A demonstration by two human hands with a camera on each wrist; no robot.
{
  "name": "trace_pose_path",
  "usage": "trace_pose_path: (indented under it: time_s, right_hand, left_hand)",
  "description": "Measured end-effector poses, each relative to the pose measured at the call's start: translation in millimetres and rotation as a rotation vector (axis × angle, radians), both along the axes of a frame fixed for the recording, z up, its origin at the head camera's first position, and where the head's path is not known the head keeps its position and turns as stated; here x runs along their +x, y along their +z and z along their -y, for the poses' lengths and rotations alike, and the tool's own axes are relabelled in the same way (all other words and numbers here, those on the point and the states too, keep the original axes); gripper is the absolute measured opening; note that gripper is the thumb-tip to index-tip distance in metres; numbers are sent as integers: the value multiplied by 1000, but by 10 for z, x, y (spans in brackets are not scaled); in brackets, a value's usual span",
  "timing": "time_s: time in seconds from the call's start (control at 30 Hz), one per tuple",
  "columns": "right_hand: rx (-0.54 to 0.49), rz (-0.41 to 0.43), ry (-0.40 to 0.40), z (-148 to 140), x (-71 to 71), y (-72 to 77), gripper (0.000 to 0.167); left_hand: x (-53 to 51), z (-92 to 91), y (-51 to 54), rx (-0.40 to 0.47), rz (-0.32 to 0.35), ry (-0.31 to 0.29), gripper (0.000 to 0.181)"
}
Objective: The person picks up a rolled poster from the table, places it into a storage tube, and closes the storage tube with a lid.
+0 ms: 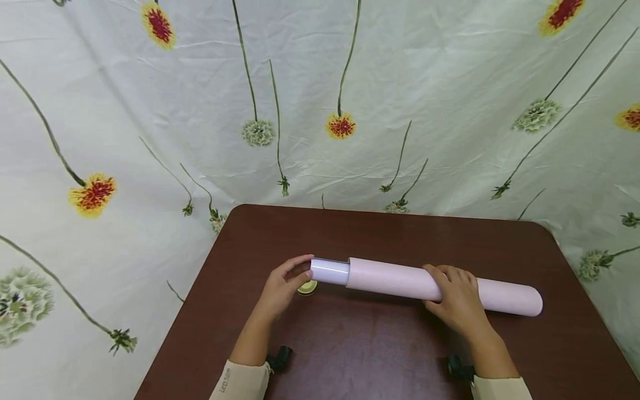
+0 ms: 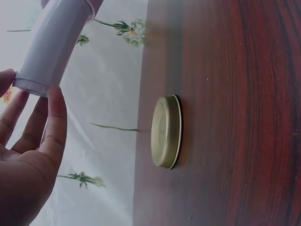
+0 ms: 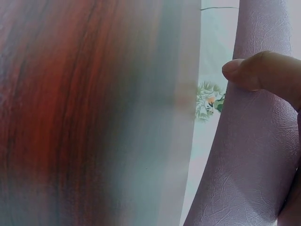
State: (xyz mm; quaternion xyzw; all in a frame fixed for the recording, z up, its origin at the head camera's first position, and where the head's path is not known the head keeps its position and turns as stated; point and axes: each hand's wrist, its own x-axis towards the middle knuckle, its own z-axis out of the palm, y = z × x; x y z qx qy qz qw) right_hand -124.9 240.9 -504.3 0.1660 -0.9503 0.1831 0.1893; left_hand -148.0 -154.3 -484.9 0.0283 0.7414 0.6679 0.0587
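Observation:
A long pale pink cardboard tube [image 1: 390, 276] is held level above the brown table. Out of its left end sticks a glossy white roll [image 1: 330, 271], rolled sheet by its look; how far it reaches inside is hidden. My left hand [image 1: 281, 286] pinches the roll's outer end between thumb and fingertips, as the left wrist view also shows on the white roll [image 2: 51, 47]. Around the tube's right half my right hand [image 1: 457, 300] keeps a grip, its thumb across the textured pink surface [image 3: 254, 141]. Below the left fingertips lies a round gold metal lid [image 2: 167, 132].
The dark brown wooden table [image 1: 370, 344] has rounded far corners. Behind it and along the left hangs a pale cloth [image 1: 310, 161] printed with flowers. Dark straps [image 1: 280, 358] show at the wrists beside cream sleeves.

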Motion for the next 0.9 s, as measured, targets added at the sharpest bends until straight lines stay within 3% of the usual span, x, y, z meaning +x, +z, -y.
trace_pose_path:
  time_s: [0.33,0.6,0.9]
  right_hand:
    - [-1,5,-8,31,-5,29,80]
    - [1,19,-13,78,-23,38,80]
    - [2,36,48,-94,-73,53,80]
  left_hand:
    - [-57,-10,29,-14,-47,-19,38]
    - [-120,-27,-3,6,-38,-53,39]
    - [63,-241,33,-6,-35,0,39]
